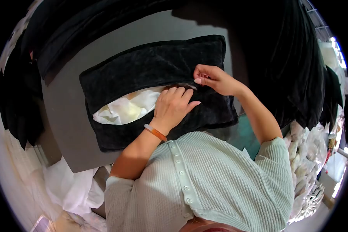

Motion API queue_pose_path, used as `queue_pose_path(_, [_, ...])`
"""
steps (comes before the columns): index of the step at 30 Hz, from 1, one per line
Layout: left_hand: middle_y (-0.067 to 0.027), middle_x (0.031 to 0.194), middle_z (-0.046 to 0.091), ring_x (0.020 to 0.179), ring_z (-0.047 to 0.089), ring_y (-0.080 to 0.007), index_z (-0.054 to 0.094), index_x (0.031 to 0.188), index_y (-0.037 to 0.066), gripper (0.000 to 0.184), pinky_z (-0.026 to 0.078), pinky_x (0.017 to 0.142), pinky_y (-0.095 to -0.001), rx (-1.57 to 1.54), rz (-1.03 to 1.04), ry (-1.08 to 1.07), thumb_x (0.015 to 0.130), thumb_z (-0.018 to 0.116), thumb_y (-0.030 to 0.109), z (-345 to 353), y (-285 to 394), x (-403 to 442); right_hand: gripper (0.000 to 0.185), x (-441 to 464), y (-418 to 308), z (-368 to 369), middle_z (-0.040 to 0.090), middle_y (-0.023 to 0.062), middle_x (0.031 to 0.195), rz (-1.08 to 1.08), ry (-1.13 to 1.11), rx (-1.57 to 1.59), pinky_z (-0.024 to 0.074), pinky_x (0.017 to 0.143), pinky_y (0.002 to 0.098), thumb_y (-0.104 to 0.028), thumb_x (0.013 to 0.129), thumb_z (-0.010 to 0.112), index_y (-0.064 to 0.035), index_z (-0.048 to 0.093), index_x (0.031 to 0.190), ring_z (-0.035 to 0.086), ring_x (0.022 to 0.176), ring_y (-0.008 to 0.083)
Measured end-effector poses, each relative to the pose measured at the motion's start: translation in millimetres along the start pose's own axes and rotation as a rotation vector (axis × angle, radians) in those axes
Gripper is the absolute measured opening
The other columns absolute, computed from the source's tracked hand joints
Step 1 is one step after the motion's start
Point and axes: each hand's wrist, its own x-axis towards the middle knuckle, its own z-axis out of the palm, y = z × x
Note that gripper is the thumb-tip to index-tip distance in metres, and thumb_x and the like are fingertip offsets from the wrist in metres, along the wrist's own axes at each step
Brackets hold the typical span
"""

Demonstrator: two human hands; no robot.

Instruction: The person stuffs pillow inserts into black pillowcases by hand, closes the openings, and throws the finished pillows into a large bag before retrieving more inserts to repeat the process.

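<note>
A black velvety cushion cover (143, 65) lies on the grey table, its long slit gaping at the left. White filling (125, 108) shows through the slit. My left hand (173, 104), with an orange and white bangle at its wrist, rests on the slit's middle, fingertips at the opening's edge and thumb out to the side. At the right end of the slit, my right hand (212, 79) pinches with thumb and forefinger; what lies between them is too small to tell.
The grey table (65, 127) extends to the left of the cover. Black fabric (294, 65) hangs in piles at the right and along the back. White cloth (73, 185) lies at the lower left, and plastic-wrapped bundles (307, 158) stand at the lower right.
</note>
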Motion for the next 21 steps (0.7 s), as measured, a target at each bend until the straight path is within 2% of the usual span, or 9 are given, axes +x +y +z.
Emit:
queue_pose_path(2, [-0.0063, 0.088, 0.062, 0.084, 0.060, -0.0247, 0.066, 0.103, 0.009, 0.034, 0.047, 0.074, -0.0346, -0.059, -0.030, -0.014, 0.080, 0.070, 0.035, -4.9, 0.7, -3.2, 0.016, -2.5, -13.7, 7.7, 0.046, -0.0001, 0.077, -0.060, 0.072, -0.447, 0.0375, 0.065, 0.0248, -0.015, 0.096, 0.058, -0.0033, 0.049, 0.090, 0.042, 0.071, 0.0089])
queue_pose_path(6, [-0.0069, 0.084, 0.063, 0.078, 0.062, -0.0261, 0.065, 0.095, 0.007, 0.022, 0.051, 0.069, -0.0379, -0.058, -0.101, -0.013, 0.083, 0.067, 0.025, 0.1, -3.5, -1.3, 0.013, -6.7, -12.6, 10.6, 0.046, 0.0016, 0.077, -0.080, 0.081, -0.336, 0.0401, 0.065, 0.0254, -0.012, 0.097, 0.056, -0.0029, 0.049, 0.091, 0.045, 0.071, 0.0096])
queue_pose_path(9, [-0.0116, 0.084, 0.065, 0.077, 0.064, -0.0302, 0.063, 0.090, 0.005, 0.014, 0.052, 0.065, -0.0410, -0.009, -0.176, -0.125, 0.084, 0.063, 0.018, 11.2, -6.1, 2.9, 0.012, -10.2, -10.8, 22.4, 0.046, 0.0004, 0.078, -0.049, 0.123, -0.167, 0.0412, 0.067, 0.0241, -0.013, 0.098, 0.054, -0.0040, 0.049, 0.091, 0.045, 0.072, 0.0089])
queue_pose_path(11, [-0.0135, 0.087, 0.065, 0.081, 0.063, -0.0337, 0.065, 0.095, 0.003, 0.015, 0.051, 0.070, -0.0436, -0.089, -0.262, -0.288, 0.086, 0.061, 0.015, 2.6, -4.0, 9.2, 0.012, -13.9, -6.3, 21.0, 0.049, 0.0022, 0.078, -0.033, 0.223, -0.222, 0.0422, 0.066, 0.0246, -0.012, 0.097, 0.056, -0.0025, 0.050, 0.093, 0.045, 0.070, 0.0098])
queue_pose_path(15, [-0.0105, 0.085, 0.064, 0.079, 0.062, -0.0301, 0.067, 0.094, 0.005, 0.017, 0.050, 0.070, -0.0401, -0.262, -0.101, -0.027, 0.085, 0.065, 0.020, -12.6, -5.7, 0.0, 0.012, -11.8, -0.5, 18.8, 0.051, 0.0051, 0.079, -0.062, 0.260, -0.360, 0.0435, 0.066, 0.0272, -0.013, 0.096, 0.057, -0.0030, 0.052, 0.093, 0.048, 0.069, 0.0136])
queue_pose_path(16, [-0.0067, 0.087, 0.063, 0.082, 0.060, -0.0250, 0.068, 0.095, 0.007, 0.021, 0.048, 0.073, -0.0364, -0.227, -0.062, 0.011, 0.079, 0.071, 0.020, -19.6, -3.2, -4.5, 0.011, -10.7, 0.0, 19.9, 0.053, 0.0069, 0.080, -0.084, 0.252, -0.397, 0.0444, 0.066, 0.0286, -0.012, 0.095, 0.058, -0.0031, 0.052, 0.093, 0.051, 0.069, 0.0158])
queue_pose_path(17, [-0.0067, 0.087, 0.063, 0.082, 0.060, -0.0250, 0.068, 0.095, 0.007, 0.021, 0.048, 0.073, -0.0364, -0.225, -0.064, 0.009, 0.079, 0.071, 0.020, -30.6, 0.2, -8.9, 0.011, -11.3, -2.1, 21.2, 0.053, 0.0069, 0.080, -0.086, 0.251, -0.395, 0.0444, 0.066, 0.0286, -0.012, 0.095, 0.058, -0.0031, 0.052, 0.093, 0.051, 0.069, 0.0158])
queue_pose_path(20, [-0.0034, 0.088, 0.059, 0.084, 0.056, -0.0209, 0.067, 0.096, 0.007, 0.032, 0.043, 0.076, -0.0337, -0.048, -0.012, 0.039, 0.067, 0.077, 0.015, -56.7, 10.1, -27.7, 0.012, -9.8, -21.8, 27.2, 0.057, 0.0096, 0.086, -0.128, 0.233, -0.639, 0.0471, 0.067, 0.0327, -0.011, 0.090, 0.062, -0.0043, 0.054, 0.096, 0.057, 0.073, 0.0230])
queue_pose_path(21, [-0.0034, 0.088, 0.059, 0.084, 0.056, -0.0209, 0.067, 0.096, 0.007, 0.032, 0.043, 0.076, -0.0337, -0.041, -0.016, 0.043, 0.067, 0.077, 0.015, -62.5, 11.5, -33.7, 0.016, -5.9, -31.4, 30.5, 0.057, 0.0097, 0.088, -0.223, 0.223, -0.748, 0.0484, 0.068, 0.0342, -0.011, 0.086, 0.065, -0.0044, 0.055, 0.097, 0.059, 0.076, 0.0253])
